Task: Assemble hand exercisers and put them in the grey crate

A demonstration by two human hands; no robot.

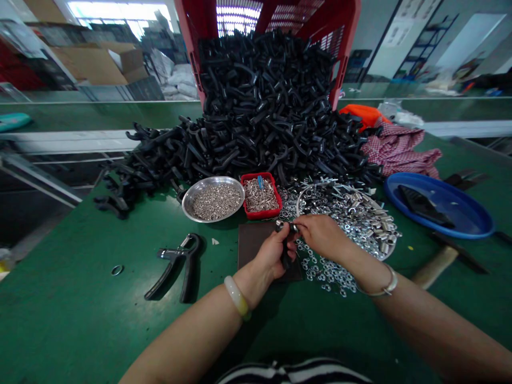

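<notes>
My left hand (272, 254) is wrapped round a black handle (285, 257), held upright over a dark brown pad (250, 240). At the top of this handle, my right hand (322, 233) has its fingertips pinched together beside a small shiny metal piece (294, 228). Whatever lies between those fingertips is too small to make out. To the left on the green table lies an assembled hand-grip exerciser (192, 261) with black handles and a coil spring. Loose springs and nuts (352, 213) are heaped under and beyond my right forearm.
A silver bowl (185, 207) and a red tray (262, 215) hold small metal parts. Behind them, black handles (272, 117) spill from a red crate (347, 48). At right are a blue tray (476, 226), a hammer (436, 266) and checkered cloth (404, 149). A metal ring (117, 270) lies left.
</notes>
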